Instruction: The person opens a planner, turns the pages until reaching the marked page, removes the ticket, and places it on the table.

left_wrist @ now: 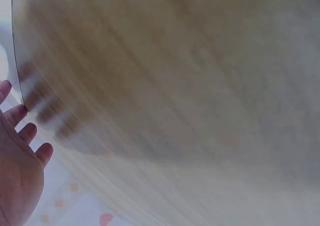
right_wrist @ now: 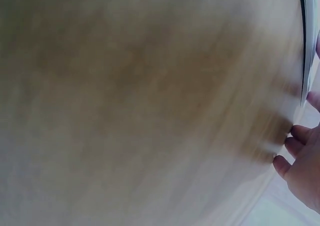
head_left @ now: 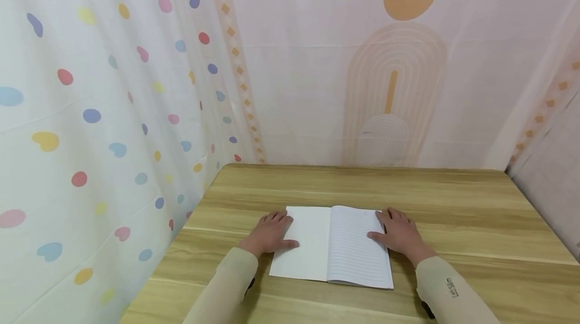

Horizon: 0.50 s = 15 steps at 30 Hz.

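Note:
An open notebook lies flat on the wooden table in the head view, its left page blank and its right page ruled with lines. At the left edge rests my left hand, thumb stretched over the blank page and fingers by the upper corner. My right hand lies at the opposite edge, its thumb on the lined page and its fingers around the top right corner. Both wrist views show relaxed fingers low against the tabletop, the left hand and the right hand each at the frame's side.
The wooden table extends on both sides of the notebook and behind it. A curtain with coloured dots hangs along the left, and a pale patterned curtain hangs behind the table's far edge.

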Each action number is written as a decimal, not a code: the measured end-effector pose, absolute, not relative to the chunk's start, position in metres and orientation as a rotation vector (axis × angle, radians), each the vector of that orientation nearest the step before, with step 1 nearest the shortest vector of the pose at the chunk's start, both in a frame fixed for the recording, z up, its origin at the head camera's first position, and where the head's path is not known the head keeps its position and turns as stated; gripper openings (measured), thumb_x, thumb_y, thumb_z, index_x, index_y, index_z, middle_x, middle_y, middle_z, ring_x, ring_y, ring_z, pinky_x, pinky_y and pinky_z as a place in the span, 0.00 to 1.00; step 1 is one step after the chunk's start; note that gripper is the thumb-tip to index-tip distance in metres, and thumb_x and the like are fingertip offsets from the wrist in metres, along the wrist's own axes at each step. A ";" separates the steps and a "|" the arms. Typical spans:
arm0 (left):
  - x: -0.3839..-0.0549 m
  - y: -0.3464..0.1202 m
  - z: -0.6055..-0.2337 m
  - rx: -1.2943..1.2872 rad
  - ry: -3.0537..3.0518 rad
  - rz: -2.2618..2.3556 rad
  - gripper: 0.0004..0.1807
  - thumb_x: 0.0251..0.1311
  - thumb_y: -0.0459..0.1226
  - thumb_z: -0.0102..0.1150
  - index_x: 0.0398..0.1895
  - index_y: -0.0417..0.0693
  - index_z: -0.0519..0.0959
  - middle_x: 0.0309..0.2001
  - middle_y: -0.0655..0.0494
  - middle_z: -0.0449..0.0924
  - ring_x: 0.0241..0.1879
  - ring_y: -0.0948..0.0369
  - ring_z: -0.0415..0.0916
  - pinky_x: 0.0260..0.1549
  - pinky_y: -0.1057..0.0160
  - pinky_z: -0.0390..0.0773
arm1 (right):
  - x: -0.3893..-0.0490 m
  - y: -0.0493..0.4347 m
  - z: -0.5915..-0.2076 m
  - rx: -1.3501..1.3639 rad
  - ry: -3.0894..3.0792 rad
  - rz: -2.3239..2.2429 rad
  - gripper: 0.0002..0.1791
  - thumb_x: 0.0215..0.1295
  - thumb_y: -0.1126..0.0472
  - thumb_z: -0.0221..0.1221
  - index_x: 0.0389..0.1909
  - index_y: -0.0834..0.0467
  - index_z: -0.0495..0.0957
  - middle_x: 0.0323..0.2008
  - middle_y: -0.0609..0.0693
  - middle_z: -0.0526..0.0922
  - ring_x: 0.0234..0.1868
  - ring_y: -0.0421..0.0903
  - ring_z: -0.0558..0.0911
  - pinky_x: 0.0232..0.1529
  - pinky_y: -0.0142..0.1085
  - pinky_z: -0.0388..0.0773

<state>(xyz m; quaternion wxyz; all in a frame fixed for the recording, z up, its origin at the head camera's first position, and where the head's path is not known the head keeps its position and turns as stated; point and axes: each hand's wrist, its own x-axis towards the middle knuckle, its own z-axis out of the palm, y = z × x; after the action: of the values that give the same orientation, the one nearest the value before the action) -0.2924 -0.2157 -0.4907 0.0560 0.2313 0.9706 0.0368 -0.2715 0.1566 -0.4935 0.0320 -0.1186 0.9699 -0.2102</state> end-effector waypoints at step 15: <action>-0.287 -0.215 -0.494 0.696 2.996 0.037 0.43 0.61 0.64 0.56 0.70 0.45 0.69 0.71 0.42 0.63 0.70 0.43 0.60 0.65 0.40 0.59 | -0.274 0.157 -0.482 -0.342 2.919 -0.590 0.47 0.64 0.39 0.60 0.72 0.68 0.61 0.69 0.78 0.54 0.69 0.77 0.53 0.65 0.69 0.51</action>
<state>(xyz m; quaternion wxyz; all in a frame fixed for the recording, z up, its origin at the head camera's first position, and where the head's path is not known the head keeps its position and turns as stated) -0.2870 -0.2150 -0.4938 0.0326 0.2262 0.9735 0.0120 -0.2741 0.1566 -0.4820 0.0721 -0.1137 0.9712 -0.1964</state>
